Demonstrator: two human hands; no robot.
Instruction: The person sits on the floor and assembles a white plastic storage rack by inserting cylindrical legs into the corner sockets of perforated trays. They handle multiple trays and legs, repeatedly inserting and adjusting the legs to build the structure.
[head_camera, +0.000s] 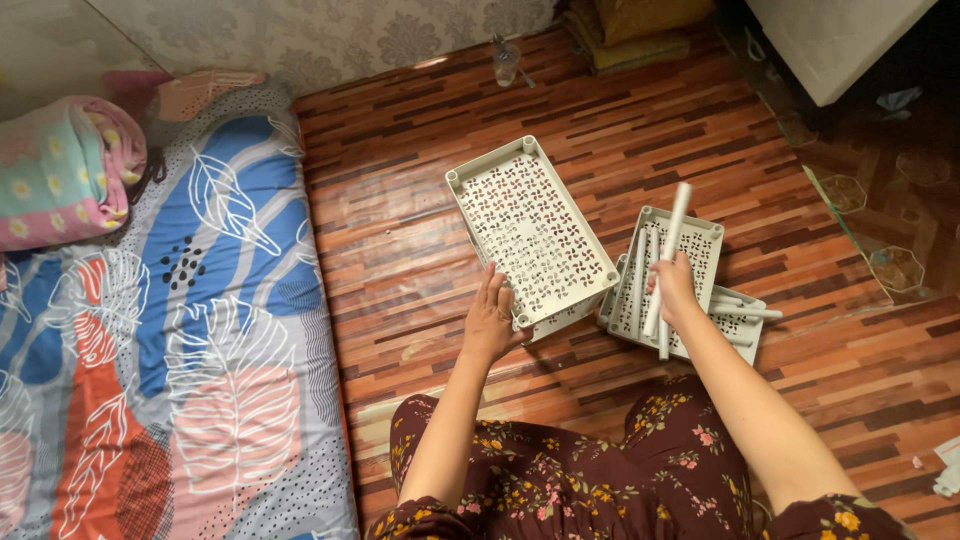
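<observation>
View from above of a seated person at work on a wood-patterned floor (420, 200). At far left lies a mattress (180, 340) covered in a leaf-print sheet of blue, orange and white, with a folded pastel blanket (60, 165) at its upper end. On the floor in front of the person, a large perforated plastic tray (530, 225), pale grey-green with a socket at each corner, is tilted up off the floor and overlaps another part beneath it. The left hand (490, 320) steadies this tray at its near edge, fingers extended upward and thumb against the rim; the hand is mostly open, pressing rather than enclosing. To the right, two smaller trays of the same pattern (690, 245) are stacked on the floor, with several loose white tubes (745, 312) lying across the lower one. The right hand (675, 290) is closed around a bundle of white tubes (672, 235), held roughly upright above the stacked trays. A clear glass (506, 62) stands near the wall, well apart from the work.
</observation>
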